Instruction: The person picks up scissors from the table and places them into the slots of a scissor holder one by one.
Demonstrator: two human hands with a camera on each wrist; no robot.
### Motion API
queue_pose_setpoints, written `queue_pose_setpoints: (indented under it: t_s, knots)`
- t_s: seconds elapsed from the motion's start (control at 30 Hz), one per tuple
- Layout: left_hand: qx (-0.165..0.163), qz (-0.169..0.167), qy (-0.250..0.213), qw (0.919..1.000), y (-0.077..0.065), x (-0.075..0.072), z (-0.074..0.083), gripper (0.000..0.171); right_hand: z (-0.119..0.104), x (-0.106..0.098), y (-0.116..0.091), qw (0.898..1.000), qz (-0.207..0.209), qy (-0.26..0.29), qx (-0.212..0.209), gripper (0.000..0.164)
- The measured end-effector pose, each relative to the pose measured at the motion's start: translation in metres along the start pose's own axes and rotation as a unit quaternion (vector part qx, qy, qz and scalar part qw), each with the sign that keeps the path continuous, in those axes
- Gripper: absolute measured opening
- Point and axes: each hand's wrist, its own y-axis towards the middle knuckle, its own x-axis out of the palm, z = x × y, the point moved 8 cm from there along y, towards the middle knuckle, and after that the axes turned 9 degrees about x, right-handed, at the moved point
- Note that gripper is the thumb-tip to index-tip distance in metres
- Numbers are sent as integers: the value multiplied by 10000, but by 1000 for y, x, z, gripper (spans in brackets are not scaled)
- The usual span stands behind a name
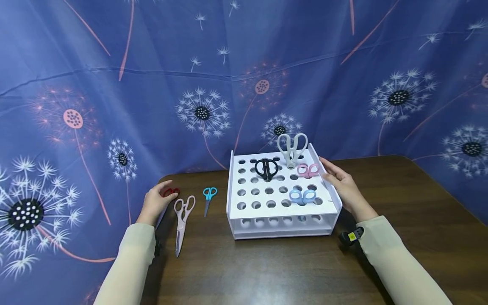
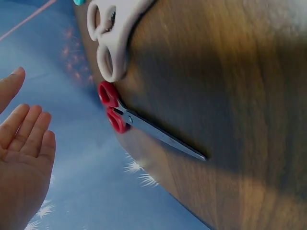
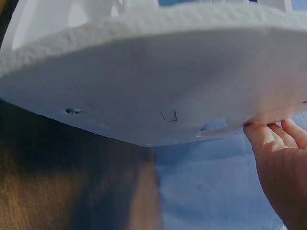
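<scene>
My left hand (image 1: pixel 153 203) is over the red-handled scissors (image 2: pixel 115 108) at the table's left edge. In the left wrist view its fingers are nearly straight and apart from the scissors, with nothing held. Beside these lie pale pink scissors (image 1: pixel 181 224) and small turquoise scissors (image 1: pixel 209 194). My right hand (image 1: pixel 347 188) grips the right side panel of a white rack (image 3: pixel 158 86), thumb and fingers at its upper edge. Black-handled scissors (image 1: pixel 266 170), large pale grey scissors (image 1: pixel 291 154), pink scissors (image 1: pixel 308 170) and light blue scissors (image 1: pixel 302 196) stand handles up in the rack's holes.
The brown wooden table (image 1: pixel 282 271) carries everything. A blue curtain (image 1: pixel 160 106) with a dandelion print hangs close behind the rack and along the left edge. A small black device (image 1: pixel 350 236) is strapped at the right wrist.
</scene>
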Motion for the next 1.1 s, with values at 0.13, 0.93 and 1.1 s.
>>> queue_pose_setpoints:
  t_s: [0.13,0.93,1.1]
  knots:
    - [-24,-41,107,9999,3,-1,-6,58,0,1,1,10000,23,-21,59,58]
    - [-557,-372,-35,9977,9,10,-51,64,2,-2,1,9994,209,-250,97,58]
    - [-616,-573,-3,9965,11,18,-58,65,4,-2,0,9994,219,-240,151,57]
